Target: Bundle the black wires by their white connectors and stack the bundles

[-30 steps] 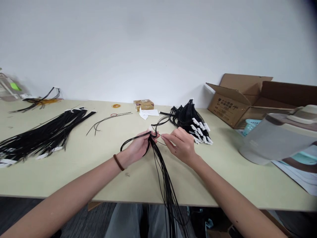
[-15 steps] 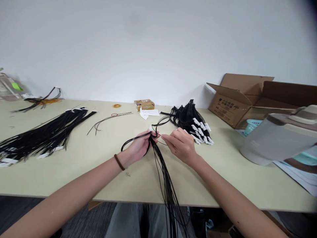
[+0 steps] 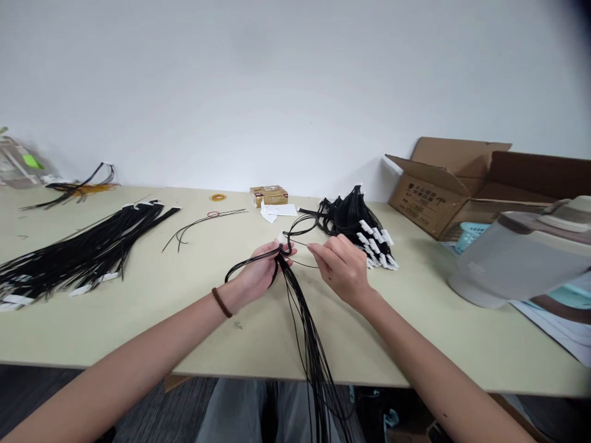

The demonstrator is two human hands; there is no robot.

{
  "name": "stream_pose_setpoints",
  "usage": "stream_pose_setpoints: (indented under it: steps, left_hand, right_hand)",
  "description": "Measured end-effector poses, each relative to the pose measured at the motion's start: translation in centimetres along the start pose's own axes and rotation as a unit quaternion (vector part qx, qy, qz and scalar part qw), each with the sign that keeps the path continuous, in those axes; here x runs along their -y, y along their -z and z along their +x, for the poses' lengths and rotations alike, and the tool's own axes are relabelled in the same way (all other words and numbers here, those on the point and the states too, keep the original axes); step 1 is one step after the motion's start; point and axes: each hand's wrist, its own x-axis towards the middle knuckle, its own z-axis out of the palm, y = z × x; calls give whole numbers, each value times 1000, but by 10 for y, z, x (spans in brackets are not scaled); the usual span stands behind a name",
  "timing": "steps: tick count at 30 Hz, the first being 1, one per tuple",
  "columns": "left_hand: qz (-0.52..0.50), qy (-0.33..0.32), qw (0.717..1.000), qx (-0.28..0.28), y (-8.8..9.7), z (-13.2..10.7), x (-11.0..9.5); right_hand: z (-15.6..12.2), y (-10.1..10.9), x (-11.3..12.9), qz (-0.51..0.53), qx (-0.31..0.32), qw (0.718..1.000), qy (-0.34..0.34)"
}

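Note:
My left hand (image 3: 256, 275) is closed around the upper part of a bundle of thin black wires (image 3: 308, 329). The wires fan out from the fingers and hang over the table's front edge. Some of them loop back over the left wrist, and a small white piece (image 3: 281, 236) shows above the fingertips. To the right, my right hand (image 3: 344, 267) pinches the end of a single thin dark wire (image 3: 299, 243), which runs across from the bundle. Another thin wire curves beneath it towards the right hand.
Black cables with white connectors (image 3: 353, 215) lie heaped behind the right hand. A long cable pile (image 3: 87, 249) is at left. A small gold box (image 3: 269, 194) stands near the wall. An open cardboard box (image 3: 420, 200) and a large grey jug (image 3: 503, 258) are at right.
My right hand has drawn a little to the right, away from the left hand, with the thin wire stretched between them. The left hand holds the bundle in nearly the same place.

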Motion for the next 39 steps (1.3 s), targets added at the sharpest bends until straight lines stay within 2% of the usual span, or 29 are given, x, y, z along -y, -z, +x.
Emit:
stream_pose_setpoints:
  steps: [8, 19, 26, 30, 39]
  left_hand:
    - [17, -3, 1000, -7, -4, -3, -2]
    - [25, -9, 999, -20, -4, -2, -1]
    - [35, -20, 999, -26, -6, -3, -1]
    - [44, -38, 998, -23, -3, 0, 3]
    - [67, -34, 997, -9, -1, -1, 9]
  right_hand:
    - [0, 1, 1, -25, -24, 999, 23]
    - [2, -1, 2, 34, -4, 997, -72]
    - [2, -2, 6, 65, -1, 992, -104]
    - [0, -3, 10, 55, 29, 992, -112]
    - [-2, -4, 13, -29, 100, 993, -55]
